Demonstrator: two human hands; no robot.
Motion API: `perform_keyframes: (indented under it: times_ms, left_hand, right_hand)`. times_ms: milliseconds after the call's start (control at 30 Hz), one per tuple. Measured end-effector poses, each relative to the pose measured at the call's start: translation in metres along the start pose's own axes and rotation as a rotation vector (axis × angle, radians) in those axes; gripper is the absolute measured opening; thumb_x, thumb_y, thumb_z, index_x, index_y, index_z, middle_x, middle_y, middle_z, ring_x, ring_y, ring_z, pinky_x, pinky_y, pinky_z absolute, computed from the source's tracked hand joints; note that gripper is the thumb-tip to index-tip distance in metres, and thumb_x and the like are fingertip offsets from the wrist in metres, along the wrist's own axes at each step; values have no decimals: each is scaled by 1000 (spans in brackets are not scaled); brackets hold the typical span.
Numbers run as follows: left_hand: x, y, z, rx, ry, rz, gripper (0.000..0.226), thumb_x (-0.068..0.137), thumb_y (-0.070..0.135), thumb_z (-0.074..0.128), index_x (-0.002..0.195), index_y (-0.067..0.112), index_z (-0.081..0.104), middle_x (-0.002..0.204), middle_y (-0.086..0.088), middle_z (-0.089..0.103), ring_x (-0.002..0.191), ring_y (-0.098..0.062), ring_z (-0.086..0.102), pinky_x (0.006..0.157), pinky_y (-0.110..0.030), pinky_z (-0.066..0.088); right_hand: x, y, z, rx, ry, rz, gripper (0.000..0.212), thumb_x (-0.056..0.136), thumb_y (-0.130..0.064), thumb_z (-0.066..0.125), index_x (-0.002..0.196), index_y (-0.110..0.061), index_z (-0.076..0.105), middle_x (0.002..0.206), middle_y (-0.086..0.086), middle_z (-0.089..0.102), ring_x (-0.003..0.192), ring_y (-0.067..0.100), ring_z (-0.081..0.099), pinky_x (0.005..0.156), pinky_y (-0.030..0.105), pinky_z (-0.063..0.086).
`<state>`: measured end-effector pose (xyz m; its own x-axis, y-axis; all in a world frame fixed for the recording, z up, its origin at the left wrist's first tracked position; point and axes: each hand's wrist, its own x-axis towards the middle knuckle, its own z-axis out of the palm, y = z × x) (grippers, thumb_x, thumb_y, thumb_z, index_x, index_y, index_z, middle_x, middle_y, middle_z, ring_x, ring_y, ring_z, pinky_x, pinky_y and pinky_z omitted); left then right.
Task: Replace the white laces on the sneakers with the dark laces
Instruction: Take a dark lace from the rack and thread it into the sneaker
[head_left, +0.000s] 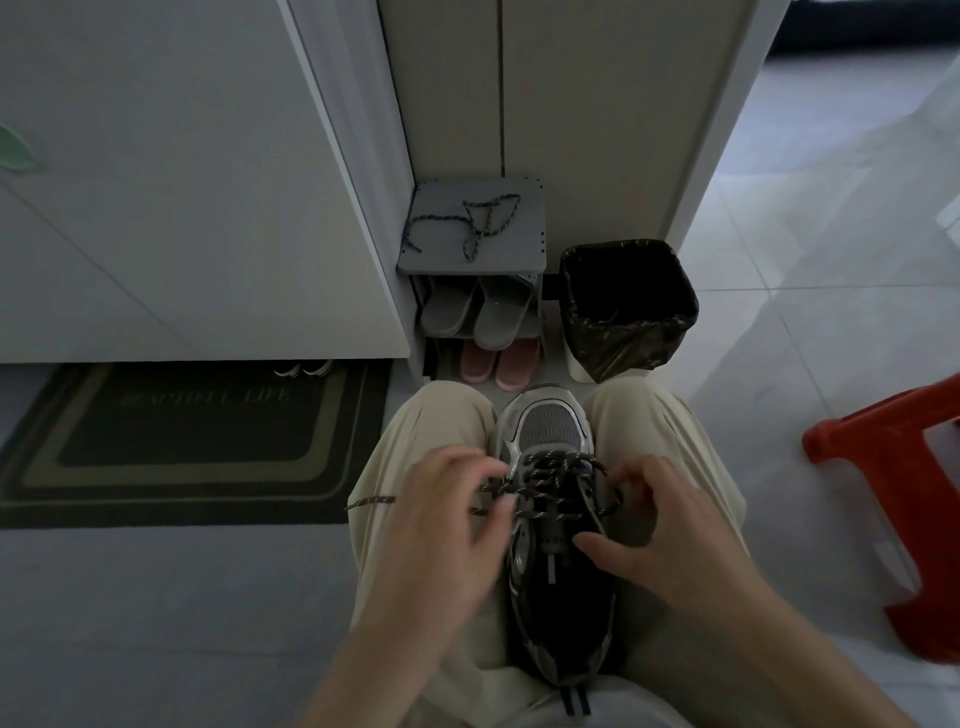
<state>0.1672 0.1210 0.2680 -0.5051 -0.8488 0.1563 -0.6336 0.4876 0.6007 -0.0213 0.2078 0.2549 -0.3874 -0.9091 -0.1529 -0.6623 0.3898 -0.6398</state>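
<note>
Dark lace (550, 480) on sneaker (553, 423); left hand (452, 519) fingers pinch lace; right hand (662, 530) fingers pinch lace

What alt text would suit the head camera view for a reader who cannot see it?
A seated person's left hand and right hand hold a dark lace threaded through a grey sneaker wedged between their legs. Beyond it, a second dark lace lies on a small shoe rack beside a lined bin.

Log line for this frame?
step: threading dark lace; sneaker: between knees; left hand: pinches lace; right hand: holds lace loop; spare lace: on rack
</note>
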Motion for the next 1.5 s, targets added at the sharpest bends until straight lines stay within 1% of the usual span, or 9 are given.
perform_keyframes:
  times_ms: [233,333,467,733,900,1033,1200,1367,1500]
  left_hand:
    - [5,29,40,105,-150,119,13,84,29,63,94,23,70,133,6,47,126,-13,42,98,-30,40]
    - [5,21,41,17,-154,81,16,88,31,59,98,25,70,136,12,42,127,-8,37,101,-20,33]
    - [-1,16,39,-96,-132,10,11,85,33,63,92,29,71,131,23,37,123,3,31,88,5,20]
    - [-17,-21,9,-344,-25,-173,19,79,20,72,72,37,71,123,26,47,118,6,47,86,-9,40]
    - [-34,-38,-1,-348,-94,-221,14,65,50,65,74,41,70,114,17,58,100,6,58,75,-3,43]
    - [-38,-48,-6,-322,-140,-210,23,74,17,77,75,39,71,109,15,60,100,9,57,73,-1,43]
    - [-29,-48,-13,-248,-236,-85,25,75,66,54,92,52,66,118,28,52,112,6,52,85,-8,44]
    - [11,-39,-7,-17,-140,80,35,88,43,48,117,30,61,117,24,56,113,5,48,96,-17,39]
    - [33,-35,-2,28,-282,75,18,90,30,54,101,32,69,94,18,68,93,-2,61,80,-23,47]
  right_hand:
    - [4,-3,0,133,-62,-99,81,58,-47,69,128,-49,28,116,-33,47,111,-10,44,103,32,36]
    - [3,-3,9,125,26,-122,74,59,-52,58,129,-36,41,113,-19,51,107,4,49,94,37,43]
    - [1,1,18,101,130,-78,50,57,-55,55,99,-28,53,89,-20,49,84,-1,47,74,27,40]
    - [0,2,10,69,31,-9,31,66,-40,72,80,-30,47,80,-16,48,75,-3,43,63,14,29]
    - [-2,-2,7,80,31,-26,41,67,-37,73,100,-36,49,89,-21,50,86,-6,47,69,11,34]
    - [-2,1,10,77,9,-95,54,66,-51,59,118,-47,47,97,-25,50,92,-3,48,84,25,43]
    - [-1,3,10,66,-9,-142,52,72,-44,67,120,-47,50,106,-25,49,97,-2,48,86,28,46]
    - [7,-6,6,94,-14,-192,64,64,-76,51,120,-45,50,110,-29,45,102,-8,47,83,13,40]
    - [19,-21,7,51,23,-262,54,73,-76,41,105,-38,65,110,-26,44,105,-3,45,87,13,38]
